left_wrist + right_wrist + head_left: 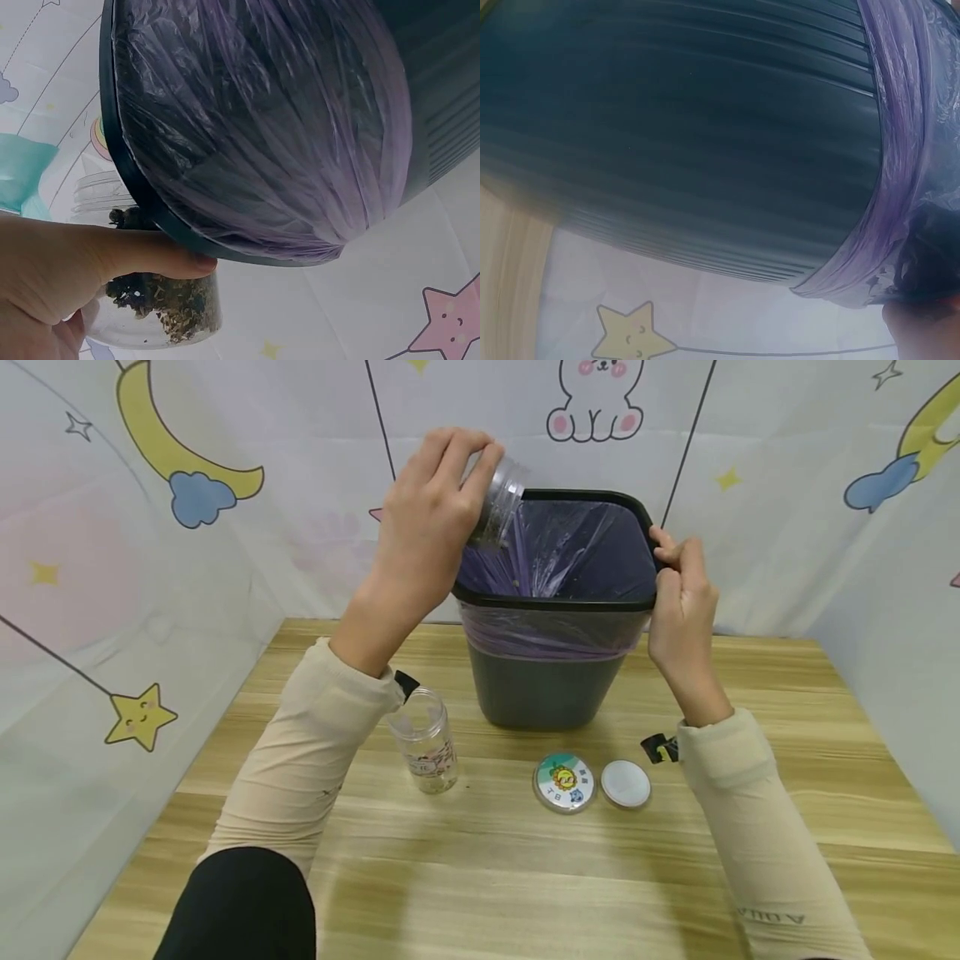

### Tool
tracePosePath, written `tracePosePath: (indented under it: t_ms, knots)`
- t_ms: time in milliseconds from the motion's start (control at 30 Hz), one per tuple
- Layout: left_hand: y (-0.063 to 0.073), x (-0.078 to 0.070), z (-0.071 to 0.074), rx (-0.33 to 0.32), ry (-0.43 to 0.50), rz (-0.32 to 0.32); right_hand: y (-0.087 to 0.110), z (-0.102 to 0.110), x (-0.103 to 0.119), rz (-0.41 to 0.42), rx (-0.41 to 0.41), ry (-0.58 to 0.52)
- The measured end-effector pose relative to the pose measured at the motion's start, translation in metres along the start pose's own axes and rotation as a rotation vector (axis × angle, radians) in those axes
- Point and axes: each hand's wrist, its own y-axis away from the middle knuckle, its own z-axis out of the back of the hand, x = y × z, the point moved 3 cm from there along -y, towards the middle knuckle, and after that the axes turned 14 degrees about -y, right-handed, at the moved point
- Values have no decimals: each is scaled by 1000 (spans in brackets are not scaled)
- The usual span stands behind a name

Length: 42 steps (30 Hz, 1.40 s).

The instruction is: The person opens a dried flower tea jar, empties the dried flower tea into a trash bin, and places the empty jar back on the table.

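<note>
My left hand (pixel 431 518) grips a clear jar (pixel 501 506), tilted at the left rim of a dark trash bin (pixel 540 689) with its mouth toward the opening. Dark and brown dried bits (pixel 184 307) lie inside the jar in the left wrist view. A purple bag (pixel 555 631) lines the bin and folds over its rim. At the bin's right side, my right hand (pixel 684 602) holds the rim. The right wrist view is mostly filled by the bin's ribbed side (pixel 682 150), with a bit of that hand at the lower right.
An uncovered clear jar (pixel 431 760) stands on the wooden table (pixel 480 877) near my left forearm. Two round lids lie before the bin: a printed lid (pixel 565 783) and a smaller white lid (pixel 626 783). A cartoon-printed curtain (pixel 315 568) rises behind.
</note>
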Motion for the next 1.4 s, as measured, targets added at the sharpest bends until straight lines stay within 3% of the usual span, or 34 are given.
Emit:
tracePosePath:
  t_ms: [333, 567, 1200, 1400]
  knots:
    - [0, -6, -2, 15, -16, -20, 1, 1, -1, 2, -9, 2]
    - [0, -9, 2, -24, -54, -23, 1, 0, -1, -4, 1, 5]
    - [0, -7, -1, 8, -3, -23, 2, 2, 0, -13, 1, 45]
    - [1, -8, 2, -10, -48, -31, 1, 1, 0, -12, 2, 49]
